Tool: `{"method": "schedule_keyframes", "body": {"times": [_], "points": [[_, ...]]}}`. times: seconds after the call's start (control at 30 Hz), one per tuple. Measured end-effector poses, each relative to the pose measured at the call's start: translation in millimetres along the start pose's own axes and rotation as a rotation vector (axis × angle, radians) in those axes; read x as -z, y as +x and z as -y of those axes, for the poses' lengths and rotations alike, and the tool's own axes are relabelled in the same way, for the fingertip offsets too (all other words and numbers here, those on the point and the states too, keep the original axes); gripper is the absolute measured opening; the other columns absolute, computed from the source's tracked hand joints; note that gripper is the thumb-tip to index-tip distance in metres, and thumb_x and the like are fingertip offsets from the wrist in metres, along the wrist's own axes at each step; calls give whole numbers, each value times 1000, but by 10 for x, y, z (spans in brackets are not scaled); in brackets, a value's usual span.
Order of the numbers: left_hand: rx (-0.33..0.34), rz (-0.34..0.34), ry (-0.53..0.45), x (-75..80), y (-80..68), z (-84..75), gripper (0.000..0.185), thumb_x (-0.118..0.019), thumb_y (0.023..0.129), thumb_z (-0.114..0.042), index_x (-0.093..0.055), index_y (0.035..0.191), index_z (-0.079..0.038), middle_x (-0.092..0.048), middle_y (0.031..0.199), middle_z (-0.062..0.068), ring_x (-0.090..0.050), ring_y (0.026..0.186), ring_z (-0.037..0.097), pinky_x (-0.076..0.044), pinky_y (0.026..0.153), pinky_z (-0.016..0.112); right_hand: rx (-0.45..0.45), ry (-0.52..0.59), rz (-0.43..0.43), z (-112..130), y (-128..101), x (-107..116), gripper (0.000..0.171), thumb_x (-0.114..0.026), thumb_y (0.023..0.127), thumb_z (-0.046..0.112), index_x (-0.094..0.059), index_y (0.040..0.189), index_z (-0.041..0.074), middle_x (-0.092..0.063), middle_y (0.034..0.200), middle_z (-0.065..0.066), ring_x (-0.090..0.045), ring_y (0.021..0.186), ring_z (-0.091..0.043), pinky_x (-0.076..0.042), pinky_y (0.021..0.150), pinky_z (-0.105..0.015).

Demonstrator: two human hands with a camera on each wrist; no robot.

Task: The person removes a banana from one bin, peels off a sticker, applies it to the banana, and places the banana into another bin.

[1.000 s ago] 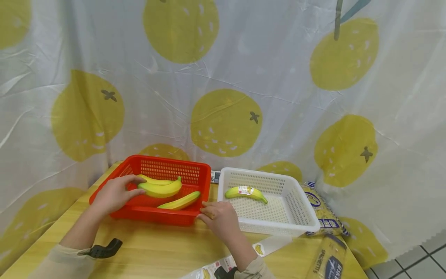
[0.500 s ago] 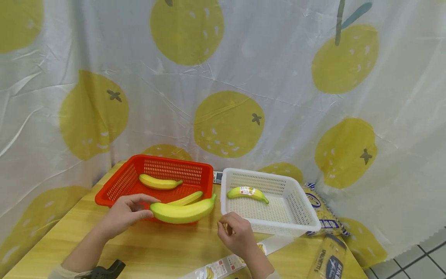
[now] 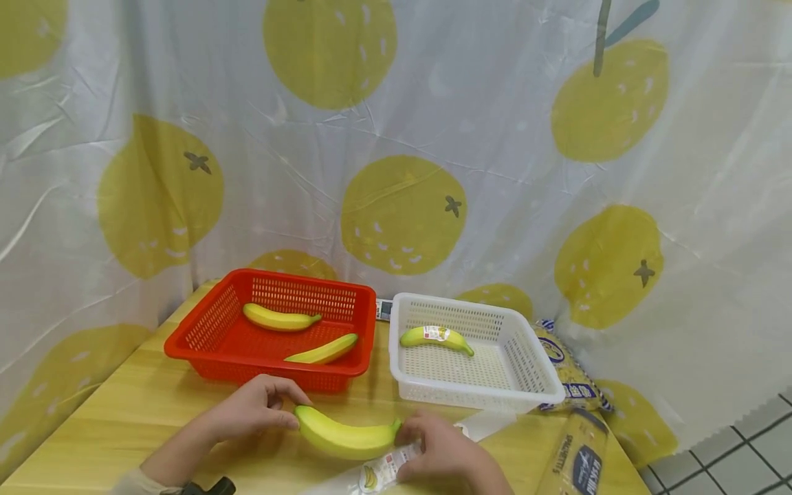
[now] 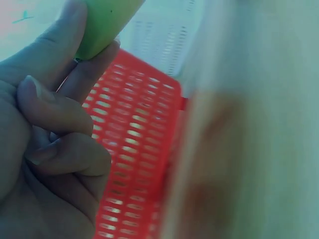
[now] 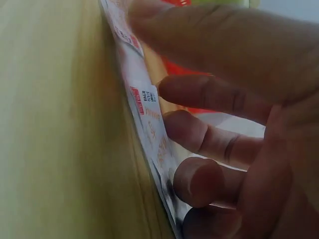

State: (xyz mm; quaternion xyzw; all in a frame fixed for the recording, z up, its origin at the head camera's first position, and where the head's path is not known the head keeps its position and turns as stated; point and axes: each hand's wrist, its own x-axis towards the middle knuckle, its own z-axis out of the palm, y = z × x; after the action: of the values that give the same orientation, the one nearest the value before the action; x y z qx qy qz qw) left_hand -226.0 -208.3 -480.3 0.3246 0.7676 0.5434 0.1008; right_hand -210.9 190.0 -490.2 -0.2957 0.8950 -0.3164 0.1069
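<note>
My left hand [image 3: 256, 412] pinches one end of a yellow banana [image 3: 346, 436] with thumb and fingers, in front of the red basket. In the left wrist view, the banana's green-tinged end [image 4: 102, 27] sits between the thumb and a finger. My right hand [image 3: 442, 447] is at the banana's stem end, low over a strip of banana stickers [image 3: 386, 467]. The right wrist view has its fingers loosely bent beside the sticker strip [image 5: 149, 117], thumb apart from them. Two bananas, one farther back [image 3: 281, 320] and one nearer [image 3: 324, 350], lie in the red basket [image 3: 179, 349].
A white basket [image 3: 479, 395] to the right holds one banana with a label [image 3: 436, 335]. A blue-and-yellow packet [image 3: 569, 371] leans beside it, and a spaghetti pack [image 3: 575, 454] lies at the right table edge. A lemon-print curtain [image 3: 278, 192] hangs behind.
My left hand has lifted a banana out of the red basket and brought it toward me. My right hand has left the red basket's rim and come down beside the banana's stem end.
</note>
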Motion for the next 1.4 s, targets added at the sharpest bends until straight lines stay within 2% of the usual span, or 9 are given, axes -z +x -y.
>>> {"method": "schedule_keyframes", "body": {"times": [0.1, 0.3, 0.57, 0.8, 0.97, 1.1, 1.2, 1.33, 1.4], "points": [[66, -2, 14, -60, 12, 46, 25, -81, 89, -20, -76, 113, -14, -71, 90, 10, -44, 55, 0, -41, 48, 19, -15, 12, 30, 15, -19, 2, 39, -93, 68, 35, -73, 101, 27, -63, 102, 15, -59, 95, -3, -50, 87, -27], [147, 19, -3, -113, 12, 112, 27, -81, 90, -23, -74, 114, -13, -72, 96, 11, -43, 48, 4, -42, 43, 21, -39, -5, 47, 52, -51, 34, 36, -94, 67, 28, -68, 91, 25, -58, 94, 13, -56, 82, -2, -48, 74, -21], [130, 72, 22, -99, 37, 221, 26, -79, 91, -21, -72, 115, -11, -73, 101, 5, -50, 56, 1, -46, 50, 20, -35, 106, 66, 56, -60, 35, 41, -93, 66, 16, -63, 93, 23, -63, 86, 13, -55, 74, -1, -48, 67, -21], [105, 103, 80, -83, 35, 232, 32, -75, 96, -24, -70, 123, -9, -71, 104, 1, -56, 59, 2, -50, 53, 23, 92, 373, 192, 71, -13, 11, 16, -80, 89, 21, -74, 99, 11, -66, 82, 12, -59, 64, 2, -50, 59, -17], [65, 61, 222, -104, 25, 171, 40, -74, 96, -32, -68, 129, -10, -71, 109, -2, -53, 60, 1, -49, 54, 24, 78, 488, 222, 154, 1, -39, 23, -74, 95, 25, -67, 87, 4, -66, 69, 8, -55, 49, 0, -41, 42, -17], [-68, -28, 419, -203, 38, 59, 38, -72, 96, -40, -68, 128, -19, -68, 104, -7, -47, 61, -3, -45, 55, 19, 82, 528, 235, 159, 1, -50, 24, -72, 96, 24, -65, 88, 2, -65, 65, -19, -45, 45, -4, -32, 36, -18], [-278, -143, 533, -342, 78, -42, 32, -74, 96, -33, -67, 126, -25, -67, 104, -10, -41, 59, -9, -39, 54, 11, 122, 568, 266, 143, 9, -52, 22, -70, 97, 18, -66, 91, -3, -59, 72, -36, -47, 47, -6, -34, 38, -18], [-590, -315, 614, -593, 150, -175, 28, -81, 91, -21, -70, 117, -21, -68, 106, -9, -38, 58, -12, -32, 53, 1, 141, 592, 265, 169, 19, -56, 21, -68, 97, 14, -66, 92, -7, -56, 72, -40, -46, 45, -3, -33, 38, -18], [-699, -352, 623, -738, 195, -241, 24, -83, 88, -20, -72, 109, -18, -68, 101, -7, -38, 59, -12, -31, 54, -1, 137, 593, 244, 186, 24, -65, 22, -68, 96, 14, -66, 91, -7, -55, 70, -39, -45, 45, -1, -34, 39, -17]]}}
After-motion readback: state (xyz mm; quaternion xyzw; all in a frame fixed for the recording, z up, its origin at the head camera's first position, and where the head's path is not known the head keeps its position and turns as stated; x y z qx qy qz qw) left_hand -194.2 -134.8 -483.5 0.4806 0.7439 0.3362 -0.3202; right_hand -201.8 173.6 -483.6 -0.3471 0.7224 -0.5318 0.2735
